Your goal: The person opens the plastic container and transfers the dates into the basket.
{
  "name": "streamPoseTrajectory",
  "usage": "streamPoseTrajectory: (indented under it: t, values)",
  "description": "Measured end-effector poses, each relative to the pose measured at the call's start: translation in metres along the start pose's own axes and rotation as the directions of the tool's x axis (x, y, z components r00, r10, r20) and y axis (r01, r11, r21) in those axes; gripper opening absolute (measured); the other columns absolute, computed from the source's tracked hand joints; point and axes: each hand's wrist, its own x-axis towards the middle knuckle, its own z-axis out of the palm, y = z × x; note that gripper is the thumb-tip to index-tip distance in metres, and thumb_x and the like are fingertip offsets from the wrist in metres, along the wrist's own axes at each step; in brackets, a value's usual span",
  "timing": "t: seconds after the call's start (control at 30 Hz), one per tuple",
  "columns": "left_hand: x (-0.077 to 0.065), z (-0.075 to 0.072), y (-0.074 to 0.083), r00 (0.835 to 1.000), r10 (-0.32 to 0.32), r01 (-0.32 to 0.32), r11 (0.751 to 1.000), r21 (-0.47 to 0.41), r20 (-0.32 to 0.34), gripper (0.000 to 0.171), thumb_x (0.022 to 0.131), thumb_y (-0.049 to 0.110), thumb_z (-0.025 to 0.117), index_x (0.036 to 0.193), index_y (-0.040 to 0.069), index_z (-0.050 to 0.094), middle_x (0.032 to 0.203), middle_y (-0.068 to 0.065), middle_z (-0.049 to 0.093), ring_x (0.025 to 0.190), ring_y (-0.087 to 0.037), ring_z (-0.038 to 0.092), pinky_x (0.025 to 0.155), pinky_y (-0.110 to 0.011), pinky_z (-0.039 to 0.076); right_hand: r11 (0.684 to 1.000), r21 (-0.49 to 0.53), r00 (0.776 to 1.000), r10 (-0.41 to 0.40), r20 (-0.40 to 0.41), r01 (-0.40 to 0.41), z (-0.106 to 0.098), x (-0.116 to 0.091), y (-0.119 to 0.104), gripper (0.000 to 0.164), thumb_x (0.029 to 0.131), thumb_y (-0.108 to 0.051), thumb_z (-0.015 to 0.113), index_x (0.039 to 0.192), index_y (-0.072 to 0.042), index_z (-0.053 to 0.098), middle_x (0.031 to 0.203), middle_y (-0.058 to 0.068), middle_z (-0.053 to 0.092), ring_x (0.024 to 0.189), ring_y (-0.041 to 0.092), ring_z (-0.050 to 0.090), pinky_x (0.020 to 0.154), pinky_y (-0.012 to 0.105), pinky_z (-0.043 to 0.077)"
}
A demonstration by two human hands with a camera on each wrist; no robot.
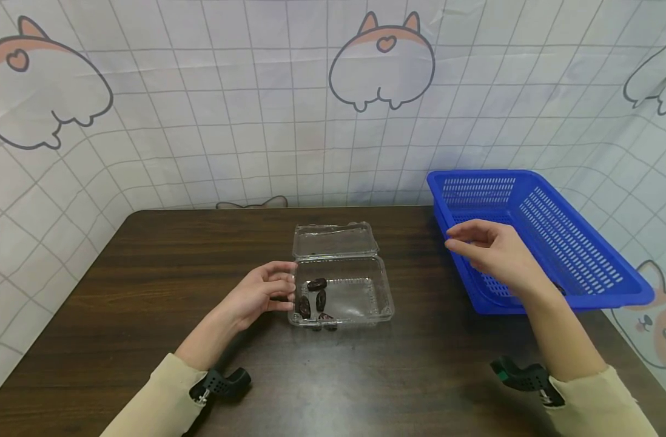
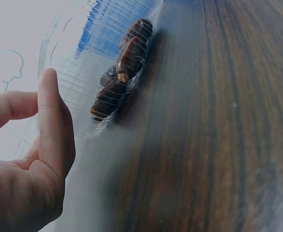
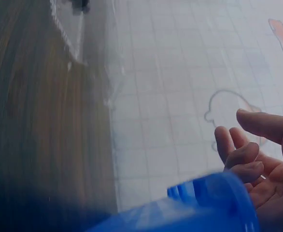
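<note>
Touching a clear container, the left hand is relaxed, the right hand unclenched above a blue basket.

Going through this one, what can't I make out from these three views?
Head view: the right hand and forearm block part of the blue basket, so its contents can't be counted.
Head view: the dark piece beside that forearm is too small and partly covered to identify.
Left wrist view: the dark fruits overlap inside the clear container, hiding some.
Right wrist view: the top edge cuts off the container, and its contents are blurred.
</note>
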Motion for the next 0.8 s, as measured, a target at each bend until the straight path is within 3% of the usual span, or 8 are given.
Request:
streamPoseTrajectory:
  t: [0.1, 0.37, 0.8]
  values:
    - [0.000, 0.000, 0.000, 1.000, 0.002, -0.002, 1.000, -0.003, -0.001, 0.052, 0.100, -0.002, 0.058, 0.148, -0.004, 0.040, 0.110, -0.012, 0.056, 0.083, -0.017, 0.063, 0.076, -0.033, 0.061, 1.000, 0.020, 0.999, -0.019, 0.041, 0.018, 0.010, 0.006, -0.005, 0.039, 0.100, -0.033, 0.070, 0.127, -0.005, 0.065, 0.101, 0.015, 0.065, 0.058, 0.017, 0.045, 0.048, 0.032, 0.039]
    - [0.000, 0.000, 0.000, 1.000, 0.001, -0.001, 1.000, -0.006, 0.001, 0.051, 0.100, -0.001, 0.058, 0.148, -0.004, 0.041, 0.110, -0.013, 0.056, 0.083, -0.017, 0.063, 0.076, -0.033, 0.061, 0.998, 0.059, 0.991, -0.024, 0.131, 0.017, 0.039, 0.018, -0.012, 0.033, 0.098, -0.027, 0.073, 0.122, -0.004, 0.068, 0.106, 0.017, 0.068, 0.063, 0.016, 0.050, 0.052, 0.031, 0.043]
    - [0.000, -0.001, 0.000, 1.000, 0.013, -0.013, 1.000, -0.002, 0.011, 0.053, 0.101, 0.001, 0.059, 0.149, -0.005, 0.039, 0.111, -0.014, 0.057, 0.084, -0.017, 0.063, 0.077, -0.033, 0.062, 0.998, 0.044, 0.976, -0.048, 0.215, 0.039, 0.086, 0.030, -0.014, 0.027, 0.096, -0.020, 0.075, 0.118, -0.004, 0.071, 0.103, 0.008, 0.072, 0.059, 0.017, 0.050, 0.049, 0.029, 0.045]
